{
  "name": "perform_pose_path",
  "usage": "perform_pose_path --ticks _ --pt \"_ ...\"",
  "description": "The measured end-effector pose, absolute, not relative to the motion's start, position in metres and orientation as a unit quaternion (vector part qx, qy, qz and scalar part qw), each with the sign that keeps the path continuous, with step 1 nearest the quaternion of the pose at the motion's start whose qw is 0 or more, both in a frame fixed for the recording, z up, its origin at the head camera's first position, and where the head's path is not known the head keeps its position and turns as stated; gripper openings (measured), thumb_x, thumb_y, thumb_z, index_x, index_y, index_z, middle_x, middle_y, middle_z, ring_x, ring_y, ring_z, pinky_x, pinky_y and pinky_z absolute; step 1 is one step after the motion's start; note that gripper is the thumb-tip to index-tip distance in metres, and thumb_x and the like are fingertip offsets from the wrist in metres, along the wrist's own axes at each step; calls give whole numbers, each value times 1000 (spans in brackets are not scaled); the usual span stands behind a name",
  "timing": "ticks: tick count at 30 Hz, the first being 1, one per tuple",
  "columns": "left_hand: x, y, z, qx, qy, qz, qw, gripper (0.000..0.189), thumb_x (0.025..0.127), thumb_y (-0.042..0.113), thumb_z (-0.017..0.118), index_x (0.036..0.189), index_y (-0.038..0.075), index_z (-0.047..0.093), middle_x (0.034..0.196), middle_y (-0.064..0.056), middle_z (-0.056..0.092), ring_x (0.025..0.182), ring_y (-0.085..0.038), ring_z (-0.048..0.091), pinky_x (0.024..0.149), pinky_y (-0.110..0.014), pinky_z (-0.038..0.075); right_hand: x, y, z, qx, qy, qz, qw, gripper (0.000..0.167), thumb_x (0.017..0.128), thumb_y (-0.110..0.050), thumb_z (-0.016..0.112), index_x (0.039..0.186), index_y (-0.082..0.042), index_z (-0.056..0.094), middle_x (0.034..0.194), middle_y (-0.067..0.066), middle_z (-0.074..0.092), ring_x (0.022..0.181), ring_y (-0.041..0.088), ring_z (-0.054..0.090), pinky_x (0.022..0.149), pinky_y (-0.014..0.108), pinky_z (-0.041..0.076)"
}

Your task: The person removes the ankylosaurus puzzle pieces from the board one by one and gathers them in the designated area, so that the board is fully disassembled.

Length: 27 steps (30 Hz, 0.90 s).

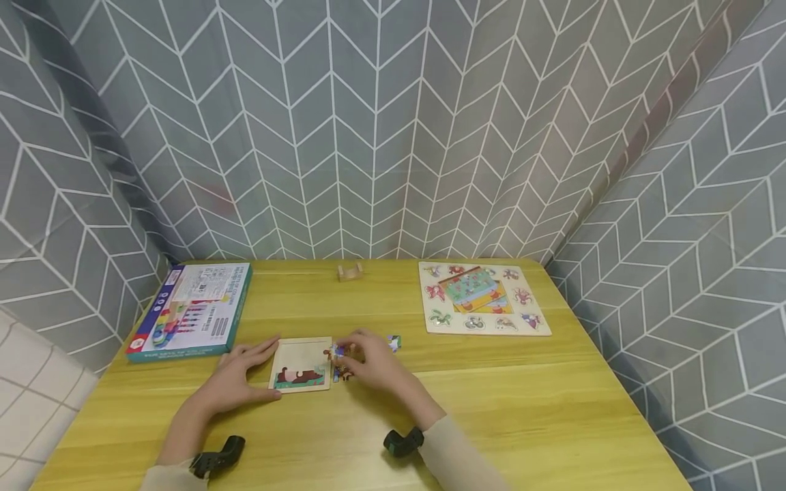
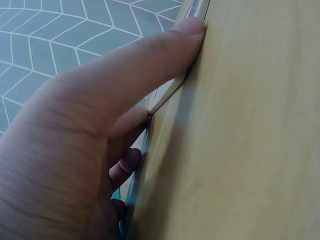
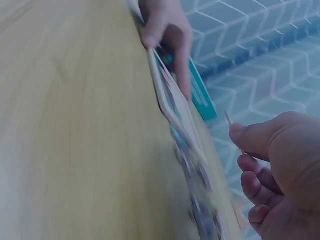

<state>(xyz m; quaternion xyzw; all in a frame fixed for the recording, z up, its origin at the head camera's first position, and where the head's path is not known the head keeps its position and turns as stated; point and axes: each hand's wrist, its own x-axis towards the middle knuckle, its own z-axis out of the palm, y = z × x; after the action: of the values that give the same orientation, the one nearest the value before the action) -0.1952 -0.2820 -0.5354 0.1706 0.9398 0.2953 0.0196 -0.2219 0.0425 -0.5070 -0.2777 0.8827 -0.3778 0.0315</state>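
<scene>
A small square wooden puzzle board (image 1: pixel 297 349) lies on the table, with joined pieces in brown, pink and green along its lower side. My left hand (image 1: pixel 233 379) holds the board at its left side, thumb at the near corner and index finger at the far one. In the left wrist view the thumb (image 2: pixel 150 55) presses against the board's edge. Just right of the board, my right hand (image 1: pixel 376 363) pinches a thin puzzle piece (image 3: pixel 227 118) between thumb and fingers, raised off the table. Several loose puzzle pieces (image 1: pixel 344 374) lie below that hand, partly hidden by it.
Another colourful piece (image 1: pixel 394 342) lies beyond the right hand. A boxed set (image 1: pixel 202 307) stands at the back left. A wooden animal board (image 1: pixel 485 300) with cards on it lies at the back right. A small wooden holder (image 1: pixel 350 273) sits near the back edge.
</scene>
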Motion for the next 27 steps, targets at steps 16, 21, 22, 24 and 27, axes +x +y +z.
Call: perform_pose_path --ticks 16,21,22,24,27 --pt "-195 -283 -536 172 940 295 17 108 76 61 90 163 15 46 163 -12 47 132 -37 44 96 -53 32 -210 150 -524 -176 890 -420 -3 25 98 -16 77 123 -10 76 115 1 69 105 18 64 93 37 54" --pt "-196 -283 -537 172 940 294 14 108 75 60 90 162 15 46 163 -13 48 131 -36 44 95 -52 32 -206 155 -530 -180 895 -407 1 26 95 -16 80 121 -11 78 111 -2 69 99 14 61 87 30 52" --pt "-195 -283 -537 172 941 292 13 108 75 60 90 162 14 46 162 -13 49 131 -36 44 95 -52 32 -206 155 -531 -185 896 -405 -1 26 95 -16 80 120 -11 78 111 -2 69 99 15 62 87 31 52" --pt "-196 -283 -537 173 940 292 14 107 75 60 90 162 14 46 162 -13 49 131 -36 44 96 -52 32 -206 155 -533 -191 896 -400 -2 25 95 -16 80 120 -11 78 111 -1 69 100 16 62 89 33 52" --pt "-195 -283 -536 173 940 295 15 107 76 60 90 162 13 46 162 -13 49 131 -36 44 96 -54 32 -206 154 -534 -194 896 -399 -4 24 96 -16 80 119 -12 79 111 -1 69 101 17 62 90 35 52"
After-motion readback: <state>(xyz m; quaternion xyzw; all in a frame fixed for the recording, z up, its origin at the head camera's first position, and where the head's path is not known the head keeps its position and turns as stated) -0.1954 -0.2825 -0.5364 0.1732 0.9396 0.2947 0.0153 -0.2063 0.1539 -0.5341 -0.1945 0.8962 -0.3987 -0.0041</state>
